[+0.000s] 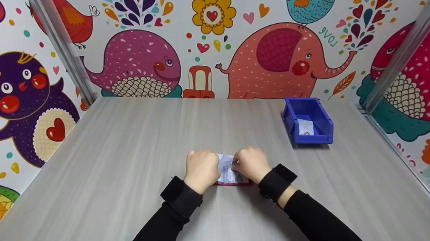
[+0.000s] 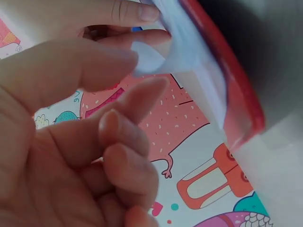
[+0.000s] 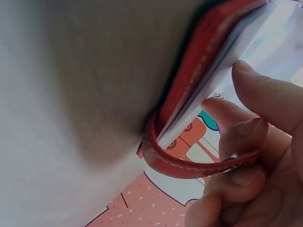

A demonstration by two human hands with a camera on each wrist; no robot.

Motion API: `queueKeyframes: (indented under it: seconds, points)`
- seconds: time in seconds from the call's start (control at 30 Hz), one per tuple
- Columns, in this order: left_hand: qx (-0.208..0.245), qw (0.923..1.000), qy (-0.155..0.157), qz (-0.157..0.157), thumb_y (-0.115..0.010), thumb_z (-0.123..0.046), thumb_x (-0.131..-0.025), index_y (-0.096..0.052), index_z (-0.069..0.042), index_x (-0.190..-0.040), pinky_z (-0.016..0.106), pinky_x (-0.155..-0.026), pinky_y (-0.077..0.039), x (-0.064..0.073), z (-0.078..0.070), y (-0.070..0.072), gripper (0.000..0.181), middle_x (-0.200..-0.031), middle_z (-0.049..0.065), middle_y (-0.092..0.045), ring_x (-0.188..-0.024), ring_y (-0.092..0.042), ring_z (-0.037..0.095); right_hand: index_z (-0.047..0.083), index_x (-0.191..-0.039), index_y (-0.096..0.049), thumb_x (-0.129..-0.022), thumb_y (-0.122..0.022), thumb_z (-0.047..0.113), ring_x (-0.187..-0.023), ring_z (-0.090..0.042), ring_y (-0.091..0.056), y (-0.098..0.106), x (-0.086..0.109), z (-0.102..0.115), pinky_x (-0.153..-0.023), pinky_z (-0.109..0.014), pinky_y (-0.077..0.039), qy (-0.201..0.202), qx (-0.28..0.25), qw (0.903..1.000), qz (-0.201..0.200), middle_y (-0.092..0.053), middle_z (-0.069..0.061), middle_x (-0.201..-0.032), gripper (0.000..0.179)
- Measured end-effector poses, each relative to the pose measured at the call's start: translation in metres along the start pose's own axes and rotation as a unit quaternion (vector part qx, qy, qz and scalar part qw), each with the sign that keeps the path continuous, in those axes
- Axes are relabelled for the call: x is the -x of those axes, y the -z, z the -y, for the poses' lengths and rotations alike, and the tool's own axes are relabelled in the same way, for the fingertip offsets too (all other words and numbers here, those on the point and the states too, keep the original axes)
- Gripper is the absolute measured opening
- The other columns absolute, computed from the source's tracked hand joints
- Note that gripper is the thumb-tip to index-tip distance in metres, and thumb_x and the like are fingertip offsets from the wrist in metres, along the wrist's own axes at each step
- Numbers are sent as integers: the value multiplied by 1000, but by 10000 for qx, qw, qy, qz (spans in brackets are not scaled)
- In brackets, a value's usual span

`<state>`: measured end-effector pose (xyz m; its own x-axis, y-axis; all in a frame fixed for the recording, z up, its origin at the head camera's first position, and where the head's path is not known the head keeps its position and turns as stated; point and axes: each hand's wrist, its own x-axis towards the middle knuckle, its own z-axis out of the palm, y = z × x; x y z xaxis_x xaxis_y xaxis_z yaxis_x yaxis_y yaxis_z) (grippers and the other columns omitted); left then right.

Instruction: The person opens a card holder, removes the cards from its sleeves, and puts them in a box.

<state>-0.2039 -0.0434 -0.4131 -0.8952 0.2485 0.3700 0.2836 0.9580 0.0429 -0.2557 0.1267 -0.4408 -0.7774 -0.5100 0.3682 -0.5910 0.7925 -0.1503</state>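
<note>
A red card holder (image 1: pixel 229 184) lies opened on the table in front of the person, its clear plastic sleeves (image 1: pixel 225 171) facing up. On its left side, the left hand (image 1: pixel 202 168) pinches the edge of a clear sleeve (image 2: pixel 147 59) between thumb and index finger, the other fingers curled loosely. The right hand (image 1: pixel 251 162) pinches the sleeves at the right with thumb (image 3: pixel 255 85) and index finger. A red stitched strap (image 3: pixel 189 168) with a metal snap loops out from the cover (image 3: pixel 189 71) and touches the right hand's curled fingers. Whatever the sleeves contain is unclear.
A blue plastic bin (image 1: pixel 314 138) stands at the back right of the wooden-toned table (image 1: pixel 129 160). Inside it lies a small white printed card (image 1: pixel 305 127). Cartoon-printed panels (image 1: pixel 205 40) close off the back and both sides, with metal posts (image 1: pixel 59 41) at the corners.
</note>
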Motion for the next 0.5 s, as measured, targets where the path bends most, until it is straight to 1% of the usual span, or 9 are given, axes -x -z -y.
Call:
queueKeyframes:
  seconds: [0.07,0.17,0.27,0.37,0.5]
  points:
    - [13,10000,12,-1,-75,-11,-69,-58,-14,-58,37,-62,-38,0,1,-1,20,-64,2,-61,-62,-59,24,11,-76,-78,-70,-88,19,-64,-28,-63,-1,0,0,-59,-45,-48,-6,28,10000,-7,-71,-3,-73,14]
    - [2,9999,61,-95,-73,-8,-67,-58,-13,-58,38,-61,-40,0,4,-3,19,-63,2,-61,-62,-60,25,11,-76,-78,-70,-88,19,-63,-27,-63,-1,0,1,-59,-45,-48,-42,36,10000,30,-71,-3,-72,14]
    - [52,9997,175,-141,-73,-8,-66,-57,-13,-56,39,-61,-42,0,8,-5,20,-61,2,-60,-61,-61,25,10,-77,-78,-71,-88,19,-65,-27,-64,0,-1,1,-61,-45,-49,-95,49,9999,81,-71,-3,-72,14]
    - [167,9991,390,18,-74,-10,-65,-54,-13,-55,40,-63,-43,-1,10,-6,23,-61,2,-60,-61,-61,25,10,-78,-78,-72,-87,19,-66,-27,-64,0,-1,1,-62,-45,-49,-111,42,9998,141,-72,-4,-74,14]
    - [332,9962,735,339,-73,-12,-67,-53,-14,-56,41,-66,-44,-3,14,-7,23,-64,2,-62,-64,-62,27,10,-78,-79,-73,-87,18,-67,-27,-64,-1,-1,0,-64,-44,-49,-109,24,9997,209,-72,-4,-75,13]
